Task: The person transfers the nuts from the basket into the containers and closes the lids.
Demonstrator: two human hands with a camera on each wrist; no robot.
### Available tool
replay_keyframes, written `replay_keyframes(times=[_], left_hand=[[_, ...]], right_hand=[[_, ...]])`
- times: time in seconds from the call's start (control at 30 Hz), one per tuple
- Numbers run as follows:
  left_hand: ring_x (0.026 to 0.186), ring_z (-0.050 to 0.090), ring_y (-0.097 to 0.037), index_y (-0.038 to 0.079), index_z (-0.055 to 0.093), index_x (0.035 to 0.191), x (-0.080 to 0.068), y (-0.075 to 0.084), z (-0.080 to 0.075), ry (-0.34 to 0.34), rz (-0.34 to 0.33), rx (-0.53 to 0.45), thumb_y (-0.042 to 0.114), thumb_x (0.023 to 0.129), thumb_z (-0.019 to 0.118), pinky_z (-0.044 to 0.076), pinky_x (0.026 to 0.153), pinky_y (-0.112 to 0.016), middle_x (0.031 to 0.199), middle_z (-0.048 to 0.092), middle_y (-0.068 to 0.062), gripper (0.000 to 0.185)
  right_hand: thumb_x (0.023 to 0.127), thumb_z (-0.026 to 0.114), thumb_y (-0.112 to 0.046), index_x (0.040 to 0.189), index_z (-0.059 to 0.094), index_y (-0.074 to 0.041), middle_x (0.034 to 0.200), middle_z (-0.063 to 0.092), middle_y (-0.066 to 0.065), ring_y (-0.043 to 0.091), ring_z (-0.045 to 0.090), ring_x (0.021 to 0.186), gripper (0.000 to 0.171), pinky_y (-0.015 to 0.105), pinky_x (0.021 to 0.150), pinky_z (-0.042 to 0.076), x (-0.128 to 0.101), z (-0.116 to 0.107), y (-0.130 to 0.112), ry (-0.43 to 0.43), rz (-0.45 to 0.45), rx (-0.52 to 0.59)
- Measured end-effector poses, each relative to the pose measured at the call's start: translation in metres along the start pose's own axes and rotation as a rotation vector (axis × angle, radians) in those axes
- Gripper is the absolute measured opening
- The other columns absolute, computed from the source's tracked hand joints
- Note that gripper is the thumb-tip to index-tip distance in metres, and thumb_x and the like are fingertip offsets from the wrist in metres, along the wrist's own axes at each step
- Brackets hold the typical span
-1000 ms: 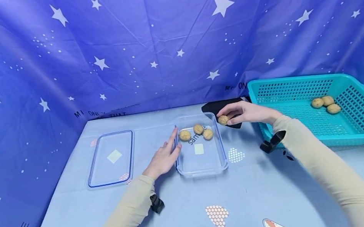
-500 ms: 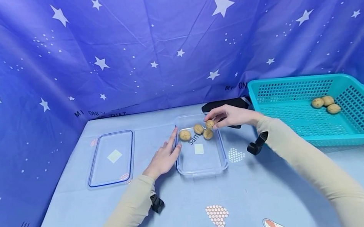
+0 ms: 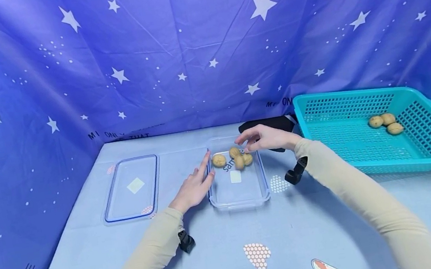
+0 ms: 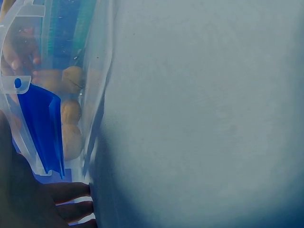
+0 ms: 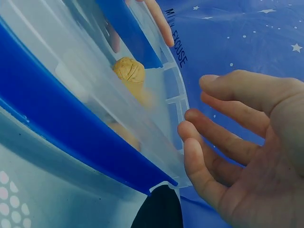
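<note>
A clear plastic food container (image 3: 241, 204) with blue side clips stands mid-table in the head view. Several walnuts (image 3: 219, 160) lie in its far half, one of them blurred in the right wrist view. My left hand (image 3: 192, 188) lies against the container's left wall with its fingers extended. Over the far right part of the container hovers my right hand (image 3: 263, 138), fingers loosely bent and parted. Nothing is between those fingers in the right wrist view, where this hand (image 5: 237, 147) is beside the container's wall.
To the right stands a teal plastic basket (image 3: 341, 149) holding three walnuts (image 3: 395, 128). The clear lid (image 3: 131, 197) with a blue seal lies on the left of the table. A flat black item (image 3: 280, 121) is behind the right hand. A starry blue curtain (image 3: 189, 64) closes off the back.
My right hand has moved left from beside the container to above it and let go of a walnut, which now lies among the others. My left hand has kept its place.
</note>
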State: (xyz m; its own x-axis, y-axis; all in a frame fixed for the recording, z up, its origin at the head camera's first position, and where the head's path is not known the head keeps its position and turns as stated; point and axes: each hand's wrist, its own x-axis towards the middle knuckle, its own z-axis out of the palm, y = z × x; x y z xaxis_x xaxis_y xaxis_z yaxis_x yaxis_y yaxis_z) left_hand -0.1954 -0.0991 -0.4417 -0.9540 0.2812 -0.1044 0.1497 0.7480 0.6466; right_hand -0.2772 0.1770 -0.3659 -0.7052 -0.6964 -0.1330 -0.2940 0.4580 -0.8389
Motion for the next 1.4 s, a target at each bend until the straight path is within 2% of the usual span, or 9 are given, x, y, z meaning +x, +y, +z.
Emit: replay_keyframes(times=[0.27, 0.53, 0.77, 0.87, 1.07, 1.27, 1.4], left_hand=[[0.138, 0.025, -0.042, 0.044, 0.002, 0.154, -0.001, -0.001, -0.001, -0.005, 0.000, -0.006, 0.047, 0.103, 0.032, 0.019, 0.106, -0.068, 0.154, 0.029, -0.005, 0.059], [0.138, 0.025, -0.041, 0.043, 0.002, 0.154, -0.001, -0.001, -0.001, -0.003, -0.007, -0.004, 0.048, 0.103, 0.032, 0.018, 0.107, -0.067, 0.155, 0.028, -0.004, 0.060], [0.139, 0.025, -0.041, 0.046, 0.000, 0.153, -0.001, -0.003, 0.000, -0.003, -0.013, -0.005, 0.048, 0.102, 0.032, 0.019, 0.107, -0.066, 0.154, 0.029, -0.006, 0.060], [0.138, 0.025, -0.042, 0.044, 0.002, 0.154, -0.001, -0.002, 0.001, -0.001, -0.007, -0.009, 0.048, 0.103, 0.033, 0.018, 0.108, -0.066, 0.154, 0.029, -0.005, 0.060], [0.138, 0.025, -0.042, 0.042, 0.004, 0.155, -0.001, -0.002, 0.001, 0.002, 0.009, -0.015, 0.047, 0.103, 0.034, 0.017, 0.109, -0.064, 0.154, 0.028, -0.002, 0.060], [0.138, 0.025, -0.042, 0.042, 0.003, 0.154, -0.001, -0.002, 0.000, -0.002, 0.010, -0.007, 0.047, 0.103, 0.033, 0.018, 0.108, -0.065, 0.154, 0.028, -0.005, 0.060], [0.138, 0.025, -0.043, 0.040, 0.004, 0.155, 0.000, -0.001, 0.000, -0.004, 0.011, -0.003, 0.047, 0.103, 0.033, 0.019, 0.106, -0.067, 0.154, 0.029, -0.007, 0.060]], right_hand=[[0.092, 0.063, -0.005, 0.129, 0.058, 0.002, 0.131, 0.055, 0.024, 0.029, 0.060, 0.108, 0.037, 0.042, 0.093, 0.049, -0.008, -0.005, -0.001, 0.024, 0.014, -0.010], [0.093, 0.062, -0.003, 0.126, 0.062, -0.003, 0.125, 0.059, 0.019, 0.032, 0.059, 0.107, 0.032, 0.041, 0.092, 0.049, -0.026, -0.016, -0.005, 0.083, 0.024, -0.007], [0.093, 0.064, -0.009, 0.125, 0.062, -0.005, 0.121, 0.062, 0.013, 0.026, 0.059, 0.109, 0.032, 0.042, 0.093, 0.047, -0.042, -0.027, 0.000, 0.133, 0.046, -0.042], [0.093, 0.065, -0.012, 0.125, 0.063, -0.006, 0.120, 0.063, 0.010, 0.025, 0.058, 0.110, 0.032, 0.041, 0.093, 0.047, -0.050, -0.034, 0.002, 0.144, 0.065, -0.039], [0.096, 0.062, -0.013, 0.128, 0.060, -0.004, 0.124, 0.061, 0.013, 0.027, 0.059, 0.111, 0.033, 0.040, 0.093, 0.047, -0.068, -0.051, 0.002, 0.188, 0.114, -0.045], [0.097, 0.060, -0.016, 0.130, 0.058, -0.005, 0.126, 0.060, 0.012, 0.026, 0.059, 0.111, 0.035, 0.045, 0.095, 0.047, -0.084, -0.065, 0.007, 0.253, 0.169, -0.063], [0.097, 0.060, -0.016, 0.130, 0.058, -0.004, 0.129, 0.057, 0.015, 0.021, 0.060, 0.110, 0.035, 0.047, 0.095, 0.047, -0.093, -0.072, 0.014, 0.290, 0.184, -0.059]])
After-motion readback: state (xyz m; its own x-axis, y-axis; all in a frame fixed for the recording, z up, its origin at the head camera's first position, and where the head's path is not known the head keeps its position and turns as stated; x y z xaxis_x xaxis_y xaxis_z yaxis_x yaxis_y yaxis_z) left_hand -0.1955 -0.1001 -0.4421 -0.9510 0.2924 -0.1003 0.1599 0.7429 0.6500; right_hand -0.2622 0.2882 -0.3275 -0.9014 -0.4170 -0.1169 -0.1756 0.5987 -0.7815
